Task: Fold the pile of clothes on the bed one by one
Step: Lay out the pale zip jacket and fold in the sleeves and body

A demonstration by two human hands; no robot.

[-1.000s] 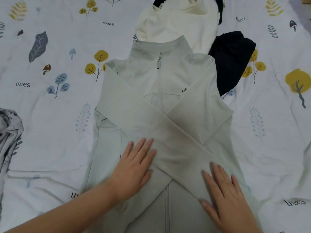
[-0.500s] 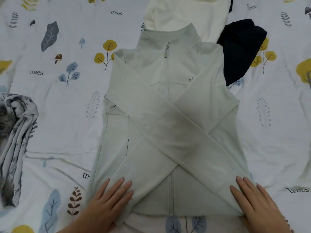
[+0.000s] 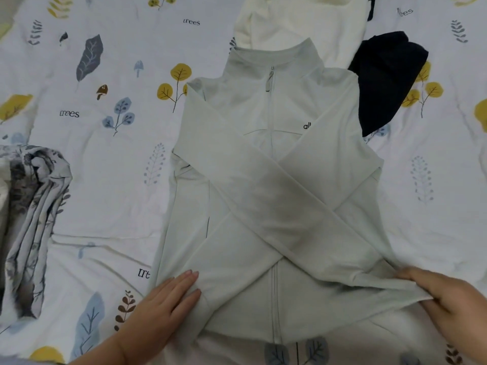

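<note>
The bed (image 3: 110, 180) filled the whole view, covered by a white sheet printed with leaves, little trees, mushrooms and the word "trees". In the middle of it lay the pale grey-green jacket (image 3: 274, 196), front up, zipped, its collar pointing away from the person and its hem nearest them. Both sleeves were folded across the chest so that they crossed in an X over the zip, each cuff ending near the opposite lower corner. Beyond the collar sat a cream garment (image 3: 297, 25), partly under the jacket's collar, and just beside the jacket's far shoulder on the right lay a dark navy garment (image 3: 384, 80), touching the cream one. At the left edge of the bed, well apart from the jacket, a grey and white patterned cloth (image 3: 34, 214) lay bunched in loose folds. The left hand (image 3: 163, 306) rested flat on the jacket's lower left corner, fingers straight and close together, pressing the cuff end of a sleeve down. The right hand (image 3: 453, 304) was at the lower right corner, its grip curled round the edge of the fabric there, fingers on top and the cloth drawn up into a small ridge against them.
</note>
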